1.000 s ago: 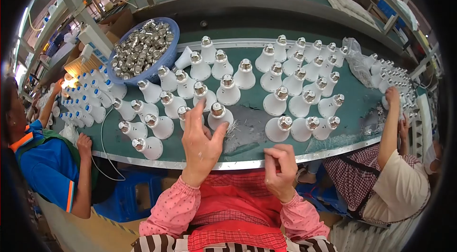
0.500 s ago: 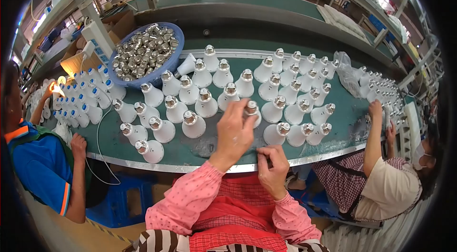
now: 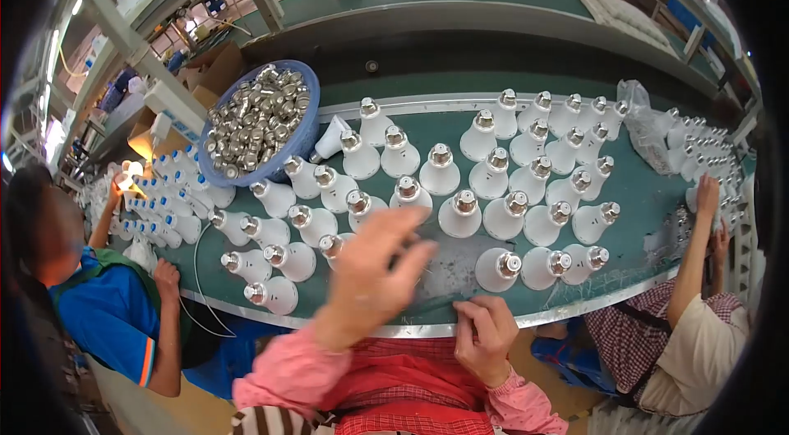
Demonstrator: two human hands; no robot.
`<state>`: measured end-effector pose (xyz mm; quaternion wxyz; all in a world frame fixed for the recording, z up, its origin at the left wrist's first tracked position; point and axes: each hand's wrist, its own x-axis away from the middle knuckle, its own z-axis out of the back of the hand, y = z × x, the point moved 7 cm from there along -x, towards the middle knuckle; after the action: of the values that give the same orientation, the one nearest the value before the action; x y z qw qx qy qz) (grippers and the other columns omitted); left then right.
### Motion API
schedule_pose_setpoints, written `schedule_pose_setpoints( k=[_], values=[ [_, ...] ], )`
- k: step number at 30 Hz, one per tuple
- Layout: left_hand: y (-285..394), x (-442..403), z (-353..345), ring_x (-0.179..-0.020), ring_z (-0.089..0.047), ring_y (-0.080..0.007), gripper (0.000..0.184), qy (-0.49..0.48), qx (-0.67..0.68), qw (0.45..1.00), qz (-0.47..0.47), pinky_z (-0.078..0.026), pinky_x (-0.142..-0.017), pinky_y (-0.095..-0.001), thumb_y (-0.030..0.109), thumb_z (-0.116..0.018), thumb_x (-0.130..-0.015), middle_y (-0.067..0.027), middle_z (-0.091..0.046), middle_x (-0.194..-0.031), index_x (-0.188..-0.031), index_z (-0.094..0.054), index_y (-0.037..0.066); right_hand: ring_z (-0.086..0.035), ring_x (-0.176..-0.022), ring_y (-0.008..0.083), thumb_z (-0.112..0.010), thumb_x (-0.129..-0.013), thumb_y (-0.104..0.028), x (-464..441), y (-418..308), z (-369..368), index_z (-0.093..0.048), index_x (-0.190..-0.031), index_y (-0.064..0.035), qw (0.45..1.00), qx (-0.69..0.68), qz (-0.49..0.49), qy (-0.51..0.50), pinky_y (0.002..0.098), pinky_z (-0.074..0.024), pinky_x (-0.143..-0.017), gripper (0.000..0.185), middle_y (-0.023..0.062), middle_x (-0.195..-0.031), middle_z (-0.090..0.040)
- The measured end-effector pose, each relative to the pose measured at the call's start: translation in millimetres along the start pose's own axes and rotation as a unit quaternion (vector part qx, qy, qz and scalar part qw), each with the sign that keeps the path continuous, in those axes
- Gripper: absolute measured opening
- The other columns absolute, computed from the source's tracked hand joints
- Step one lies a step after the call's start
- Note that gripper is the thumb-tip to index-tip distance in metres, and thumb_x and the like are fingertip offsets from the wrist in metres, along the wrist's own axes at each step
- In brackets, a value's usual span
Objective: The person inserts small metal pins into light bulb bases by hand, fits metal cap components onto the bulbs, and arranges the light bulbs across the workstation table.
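White bulbs with silver caps stand in two groups on the green table [image 3: 460, 266]. My left hand [image 3: 374, 275], slightly blurred, hovers over the front of the left group with thumb and fingers apart and nothing between them. A bulb [image 3: 333, 248] is partly hidden behind it. Beyond its fingertips stands another bulb [image 3: 408, 193]. My right hand [image 3: 485, 336] rests at the table's front edge, its fingers closed in a pinch; whatever they hold is too small to name. A bulb [image 3: 497, 269] stands just beyond it.
A blue basin [image 3: 311, 119] full of metal caps sits at the back left, with a bulb [image 3: 330, 139] lying beside it. A person [image 3: 107, 303] works near a flame at the left, another [image 3: 699, 320] at the right. A plastic bag [image 3: 645, 127] lies at the back right.
My left hand moved right with a bulb and let it go beside the right group, then came back left, open. My right hand stays pinched at the edge.
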<state>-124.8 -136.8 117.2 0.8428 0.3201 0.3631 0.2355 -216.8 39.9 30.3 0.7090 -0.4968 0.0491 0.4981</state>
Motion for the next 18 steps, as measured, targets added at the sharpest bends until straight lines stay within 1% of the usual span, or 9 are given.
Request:
schedule_pose_setpoints(
  k=[2,4,5,8,12,14,16,17,18],
  values=[
    [12.7,-38.3,51.2,-0.082,-0.072,-0.0214,0.024,0.032,-0.122,0.989,-0.077,-0.056,-0.070,-0.0347,-0.001,-0.074,-0.086,-0.0124,-0.073,-0.095,-0.111,-0.075,0.003,-0.065,-0.077,0.0299,-0.073,-0.072,0.008,-1.6,2.2,-0.5,-0.073,-0.097,-0.0059,1.000,-0.015,-0.019,-0.018,0.0397,-0.0506,-0.064,0.028,0.0100,-0.089,-0.065],
    [7.6,-96.1,78.2,-0.078,-0.069,-0.0172,0.020,0.043,-0.199,0.977,-0.068,-0.053,-0.072,-0.0293,0.002,-0.073,-0.088,-0.0123,-0.076,-0.095,-0.107,-0.078,0.000,-0.065,-0.077,0.0299,-0.073,-0.072,0.007,-8.4,4.4,-1.2,-0.073,-0.097,-0.0059,0.998,-0.028,-0.029,-0.042,0.0397,-0.0510,-0.065,0.028,0.0098,-0.089,-0.065],
    [-5.4,-130.4,76.4,-0.079,-0.070,-0.0191,0.020,0.024,-0.212,0.973,-0.090,-0.054,-0.073,-0.0303,0.005,-0.073,-0.089,-0.0138,-0.076,-0.096,-0.108,-0.077,0.000,-0.065,-0.077,0.0302,-0.073,-0.074,0.006,-8.0,7.7,-3.6,-0.073,-0.097,-0.0062,0.997,-0.036,-0.035,-0.059,0.0400,-0.0513,-0.065,0.026,0.0097,-0.089,-0.065],
    [-89.2,-227.8,44.7,-0.089,-0.074,-0.0288,0.030,-0.039,-0.260,0.959,-0.106,-0.058,-0.083,-0.0363,0.016,-0.074,-0.089,-0.0199,-0.075,-0.106,-0.115,-0.075,0.000,-0.065,-0.076,0.0320,-0.073,-0.076,0.009,-17.1,7.6,-3.1,-0.071,-0.095,-0.0043,0.994,-0.058,-0.057,-0.075,0.0402,-0.0507,-0.065,0.024,0.0124,-0.087,-0.064],
    [-213.7,-309.6,-26.5,-0.119,-0.067,-0.0372,0.048,-0.111,-0.368,0.923,-0.024,-0.054,-0.103,-0.0465,0.031,-0.079,-0.082,-0.0226,-0.071,-0.124,-0.122,-0.075,0.005,-0.064,-0.077,0.0285,-0.072,-0.072,0.002,-7.0,8.6,-6.3,-0.075,-0.101,-0.0094,0.998,0.028,-0.025,-0.058,0.0396,-0.0516,-0.064,0.031,0.0080,-0.093,-0.065],
    [-258.4,-319.2,-51.0,-0.120,-0.066,-0.0375,0.049,-0.112,-0.359,0.927,0.012,-0.053,-0.104,-0.0455,0.032,-0.082,-0.078,-0.0196,-0.072,-0.122,-0.120,-0.076,0.007,-0.063,-0.077,0.0287,-0.072,-0.071,0.002,-2.9,12.1,-8.3,-0.075,-0.102,-0.0097,0.997,0.042,-0.029,-0.056,0.0398,-0.0509,-0.064,0.033,0.0077,-0.093,-0.064],
    [-295.4,-320.6,-67.9,-0.119,-0.067,-0.0379,0.047,-0.164,-0.431,0.887,0.036,-0.054,-0.104,-0.0449,0.030,-0.081,-0.077,-0.0169,-0.072,-0.123,-0.118,-0.077,0.009,-0.063,-0.077,0.0305,-0.071,-0.072,0.005,-10.9,4.4,-9.2,-0.073,-0.100,-0.0081,0.996,0.055,-0.030,-0.057,0.0402,-0.0504,-0.065,0.031,0.0092,-0.091,-0.062],
    [-310.3,-324.0,-69.3,-0.120,-0.067,-0.0379,0.044,-0.149,-0.435,0.887,0.030,-0.054,-0.103,-0.0452,0.029,-0.079,-0.076,-0.0164,-0.072,-0.124,-0.116,-0.078,0.009,-0.066,-0.083,0.0343,-0.071,-0.080,-0.001,-15.5,-5.7,-2.9,-0.073,-0.104,-0.0079,0.996,0.067,-0.034,-0.038,0.0428,-0.0538,-0.072,0.025,0.0119,-0.099,-0.067],
    [-299.2,-320.2,-64.5,-0.120,-0.066,-0.0379,0.042,-0.139,-0.438,0.888,0.025,-0.055,-0.103,-0.0454,0.028,-0.078,-0.076,-0.0158,-0.072,-0.125,-0.113,-0.078,0.009,-0.066,-0.083,0.0338,-0.071,-0.080,-0.001,-18.2,-7.5,-4.1,-0.073,-0.105,-0.0083,0.996,0.072,-0.024,-0.037,0.0426,-0.0536,-0.071,0.026,0.0115,-0.098,-0.067]
  ],
)
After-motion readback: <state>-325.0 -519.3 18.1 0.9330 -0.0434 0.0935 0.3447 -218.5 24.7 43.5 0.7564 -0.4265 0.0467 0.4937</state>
